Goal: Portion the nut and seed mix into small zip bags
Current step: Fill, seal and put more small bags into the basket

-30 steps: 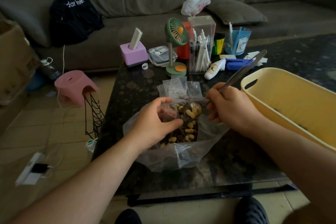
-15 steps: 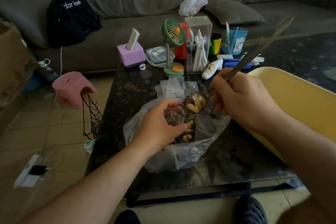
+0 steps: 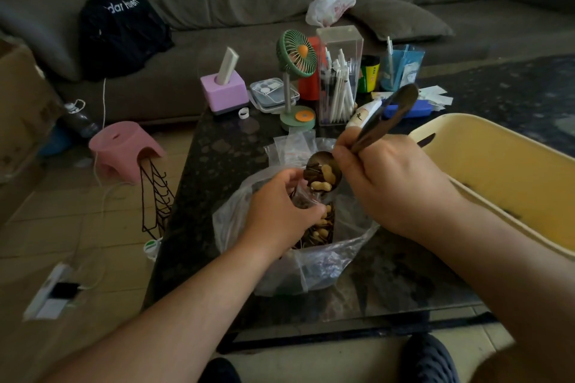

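Note:
A large clear plastic bag [image 3: 314, 270] of nut and seed mix [image 3: 320, 227] sits open on the dark table [image 3: 217, 152]. My left hand [image 3: 277, 211] holds a small clear zip bag [image 3: 303, 199] open above the mix. My right hand [image 3: 395, 180] grips a metal spoon [image 3: 323, 176] by its handle. The spoon's bowl is loaded with peanuts and dark seeds and tilts down over the small bag's mouth. Spare small zip bags [image 3: 295, 146] lie just behind the big bag.
A yellow plastic basin [image 3: 510, 171] stands at the right of the table. Behind are a green desk fan [image 3: 295, 78], a clear pen box [image 3: 339, 71], a purple holder [image 3: 224, 90] and a blue cup [image 3: 401, 65]. A pink stool [image 3: 124, 149] stands on the floor to the left.
The spoon has risen out of the mix with a load and tipped steeply toward the small bag. My left hand stayed over the big bag, holding the small one.

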Action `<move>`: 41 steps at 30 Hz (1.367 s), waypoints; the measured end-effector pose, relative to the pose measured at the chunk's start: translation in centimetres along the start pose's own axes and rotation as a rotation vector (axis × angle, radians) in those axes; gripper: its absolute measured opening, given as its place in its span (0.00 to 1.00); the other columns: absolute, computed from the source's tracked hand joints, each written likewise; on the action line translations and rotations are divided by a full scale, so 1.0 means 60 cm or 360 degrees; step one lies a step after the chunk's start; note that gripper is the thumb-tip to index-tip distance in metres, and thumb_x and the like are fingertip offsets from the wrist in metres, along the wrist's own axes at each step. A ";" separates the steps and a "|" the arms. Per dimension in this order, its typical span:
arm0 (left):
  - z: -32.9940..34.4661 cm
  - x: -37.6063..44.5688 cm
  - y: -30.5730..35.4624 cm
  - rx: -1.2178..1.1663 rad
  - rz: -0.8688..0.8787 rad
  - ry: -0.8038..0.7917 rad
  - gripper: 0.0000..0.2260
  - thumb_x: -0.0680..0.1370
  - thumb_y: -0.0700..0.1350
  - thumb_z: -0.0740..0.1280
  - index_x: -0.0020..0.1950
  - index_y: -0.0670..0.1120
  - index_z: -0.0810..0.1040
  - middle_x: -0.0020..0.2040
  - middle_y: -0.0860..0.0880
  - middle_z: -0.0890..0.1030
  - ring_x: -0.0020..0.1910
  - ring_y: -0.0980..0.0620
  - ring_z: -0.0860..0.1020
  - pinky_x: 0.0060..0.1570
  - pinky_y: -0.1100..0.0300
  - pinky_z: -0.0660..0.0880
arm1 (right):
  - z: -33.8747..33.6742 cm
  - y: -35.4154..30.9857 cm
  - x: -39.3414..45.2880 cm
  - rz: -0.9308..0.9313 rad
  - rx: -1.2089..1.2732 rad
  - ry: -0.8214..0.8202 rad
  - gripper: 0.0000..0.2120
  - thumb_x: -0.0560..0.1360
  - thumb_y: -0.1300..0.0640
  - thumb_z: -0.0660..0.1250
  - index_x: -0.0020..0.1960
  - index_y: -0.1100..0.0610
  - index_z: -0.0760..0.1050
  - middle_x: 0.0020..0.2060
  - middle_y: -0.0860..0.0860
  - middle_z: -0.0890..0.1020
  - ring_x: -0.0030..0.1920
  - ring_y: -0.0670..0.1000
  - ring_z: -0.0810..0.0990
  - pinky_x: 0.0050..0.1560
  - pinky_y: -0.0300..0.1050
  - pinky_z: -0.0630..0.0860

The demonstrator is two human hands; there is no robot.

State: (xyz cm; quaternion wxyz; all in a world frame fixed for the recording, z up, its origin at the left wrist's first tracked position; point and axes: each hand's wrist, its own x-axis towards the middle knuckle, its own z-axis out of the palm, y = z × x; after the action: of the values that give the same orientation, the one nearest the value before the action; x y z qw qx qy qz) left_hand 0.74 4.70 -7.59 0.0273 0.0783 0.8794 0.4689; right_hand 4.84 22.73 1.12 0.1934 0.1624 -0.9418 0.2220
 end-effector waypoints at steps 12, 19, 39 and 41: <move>-0.007 -0.002 0.002 -0.0074 -0.0048 0.0059 0.24 0.73 0.49 0.81 0.62 0.63 0.73 0.49 0.67 0.78 0.47 0.74 0.75 0.39 0.80 0.69 | 0.032 -0.008 -0.011 -0.0237 -0.0062 0.0224 0.13 0.86 0.54 0.56 0.55 0.59 0.76 0.42 0.52 0.79 0.36 0.54 0.78 0.32 0.56 0.78; -0.006 -0.002 -0.005 -0.0122 -0.0056 0.0101 0.24 0.73 0.48 0.81 0.65 0.60 0.75 0.52 0.63 0.82 0.51 0.70 0.79 0.45 0.75 0.73 | 0.035 0.000 -0.015 -0.0261 -0.0054 0.0280 0.13 0.86 0.53 0.56 0.56 0.59 0.76 0.44 0.53 0.79 0.37 0.57 0.79 0.34 0.59 0.78; -0.016 -0.010 0.001 -0.0181 -0.0074 0.0140 0.31 0.73 0.50 0.81 0.72 0.60 0.71 0.60 0.63 0.81 0.58 0.63 0.80 0.56 0.64 0.79 | 0.028 0.012 -0.019 -0.0223 -0.0021 0.0265 0.11 0.86 0.52 0.59 0.60 0.57 0.76 0.48 0.52 0.81 0.41 0.53 0.80 0.38 0.56 0.80; -0.024 -0.012 0.002 -0.0181 -0.0050 0.0152 0.27 0.73 0.49 0.81 0.66 0.61 0.71 0.58 0.60 0.83 0.53 0.62 0.82 0.47 0.65 0.81 | 0.029 0.020 -0.020 -0.0195 -0.0026 0.0250 0.12 0.86 0.51 0.58 0.60 0.56 0.77 0.48 0.52 0.81 0.41 0.52 0.80 0.38 0.54 0.80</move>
State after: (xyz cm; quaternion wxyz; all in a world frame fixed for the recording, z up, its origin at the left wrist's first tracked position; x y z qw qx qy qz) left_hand 1.27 3.46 -6.70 -0.0029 0.0403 0.8527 0.5208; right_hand 4.88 23.18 -1.30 0.2812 0.2001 -0.9138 0.2142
